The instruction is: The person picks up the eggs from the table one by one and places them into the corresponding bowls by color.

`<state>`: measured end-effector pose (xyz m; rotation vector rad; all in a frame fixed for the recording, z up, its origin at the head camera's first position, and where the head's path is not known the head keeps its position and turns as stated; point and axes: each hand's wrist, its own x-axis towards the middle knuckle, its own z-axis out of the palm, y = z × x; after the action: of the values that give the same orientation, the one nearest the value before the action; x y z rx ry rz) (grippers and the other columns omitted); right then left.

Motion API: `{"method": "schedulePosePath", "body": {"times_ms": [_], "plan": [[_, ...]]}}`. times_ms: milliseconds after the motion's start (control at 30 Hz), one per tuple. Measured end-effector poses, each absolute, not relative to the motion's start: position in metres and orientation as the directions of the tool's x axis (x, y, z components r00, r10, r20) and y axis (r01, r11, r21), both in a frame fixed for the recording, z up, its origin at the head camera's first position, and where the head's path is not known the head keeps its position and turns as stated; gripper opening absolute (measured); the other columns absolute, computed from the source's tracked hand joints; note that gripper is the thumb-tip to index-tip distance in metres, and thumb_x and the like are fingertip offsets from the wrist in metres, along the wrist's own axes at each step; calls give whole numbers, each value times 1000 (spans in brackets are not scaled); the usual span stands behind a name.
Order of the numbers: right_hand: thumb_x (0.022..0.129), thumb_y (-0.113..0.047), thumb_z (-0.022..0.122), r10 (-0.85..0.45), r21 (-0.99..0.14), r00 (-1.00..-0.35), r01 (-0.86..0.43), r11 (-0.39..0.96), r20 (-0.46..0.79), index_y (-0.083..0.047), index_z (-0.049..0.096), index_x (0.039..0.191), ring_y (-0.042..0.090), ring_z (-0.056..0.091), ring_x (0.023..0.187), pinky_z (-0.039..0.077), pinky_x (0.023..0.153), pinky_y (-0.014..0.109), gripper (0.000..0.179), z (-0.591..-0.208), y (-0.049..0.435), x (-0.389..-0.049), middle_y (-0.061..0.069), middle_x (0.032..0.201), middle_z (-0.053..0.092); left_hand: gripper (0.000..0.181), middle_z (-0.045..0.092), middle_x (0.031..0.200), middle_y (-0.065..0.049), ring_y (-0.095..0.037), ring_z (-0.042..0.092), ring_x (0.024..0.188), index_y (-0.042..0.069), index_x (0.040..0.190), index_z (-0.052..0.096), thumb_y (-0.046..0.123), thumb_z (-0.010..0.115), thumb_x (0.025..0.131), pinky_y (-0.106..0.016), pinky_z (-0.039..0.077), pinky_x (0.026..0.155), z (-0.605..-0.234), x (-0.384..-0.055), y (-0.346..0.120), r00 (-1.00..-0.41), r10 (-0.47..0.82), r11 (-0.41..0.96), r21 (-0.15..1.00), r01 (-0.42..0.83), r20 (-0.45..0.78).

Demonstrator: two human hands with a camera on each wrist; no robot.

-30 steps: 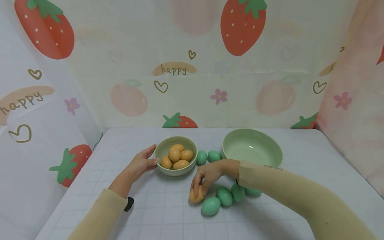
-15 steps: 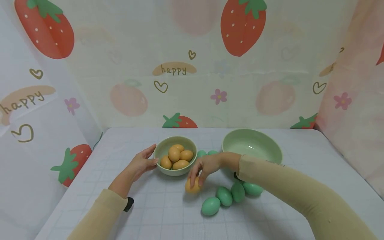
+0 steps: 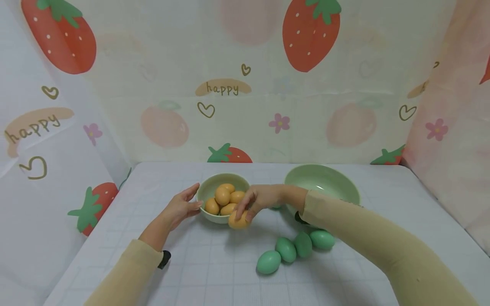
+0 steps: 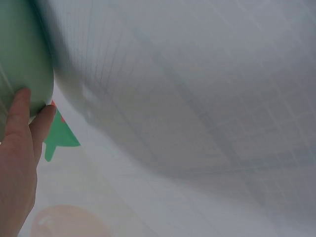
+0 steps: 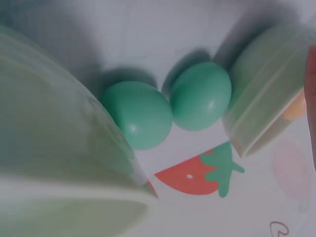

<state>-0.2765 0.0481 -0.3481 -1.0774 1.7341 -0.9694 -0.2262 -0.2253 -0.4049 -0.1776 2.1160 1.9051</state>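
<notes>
Both arms (image 3: pixel 356 231) fwd; R fingers (image 3: pixel 244 202) down, pinching egg (image 3: pixel 237 222).

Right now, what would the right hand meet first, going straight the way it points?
Probably the smaller bowl: the orange egg in the right hand hides part of its near side, though depth is unclear.

The left sleeve (image 3: pixel 124 274) is long and beige, and the right sleeve (image 3: pixel 375 246) matches it, with a tiny pale speck (image 3: pixel 418 279) toward the near end. A black piece (image 3: pixel 164 259) juts out at the left wrist; a dark band (image 3: pixel 301 218) (its full shape is hidden) shows beneath the right cuff (image 3: pixel 309 202).
</notes>
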Motion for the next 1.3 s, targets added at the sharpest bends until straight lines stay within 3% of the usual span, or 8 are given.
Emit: {"method": "schedulePosePath", "body": {"times_ms": [133,400,733,1033,1300], "plan": [[86,7,67,-931,-916,-296,-270,296,-214,9,69,108,13,56,106,50,92,28,22,-345,45,-279,8,111,69,74,2,162,-12,-33,26,142,9,156,12,-2,54,97,-44,39,107,-404,-226,-226,-951,101,122,953,-278,-291],[89,1,66,-914,-904,-366,-310,295,-173,5,68,115,12,56,107,49,93,28,27,-344,38,-284,8,115,68,74,4,162,-11,-33,32,140,11,157,13,-1,55,97,-44,40,106,-406,-226,-226,-949,92,120,949,-291,-302],[91,-2,65,-847,-897,-513,-298,327,-138,4,66,120,11,56,99,52,86,25,29,-355,23,-287,5,113,67,73,3,162,-12,-32,30,140,8,156,13,-2,54,97,-42,40,106,-407,-226,-227,-955,112,106,959,-263,-275],[92,-3,64,-802,-893,-578,-267,362,-152,0,69,117,14,52,106,49,87,23,26,-362,10,-279,5,118,66,72,3,161,-14,-32,31,139,6,156,11,-1,53,98,-42,40,107,-405,-223,-225,-956,134,113,963,-246,-260],[90,4,64,-801,-896,-591,-296,331,-100,6,68,116,11,53,99,49,81,19,26,-367,3,-273,12,115,68,73,2,162,-13,-31,29,140,7,156,12,0,54,97,-43,38,108,-405,-224,-226,-956,119,112,961,-254,-267]]}}
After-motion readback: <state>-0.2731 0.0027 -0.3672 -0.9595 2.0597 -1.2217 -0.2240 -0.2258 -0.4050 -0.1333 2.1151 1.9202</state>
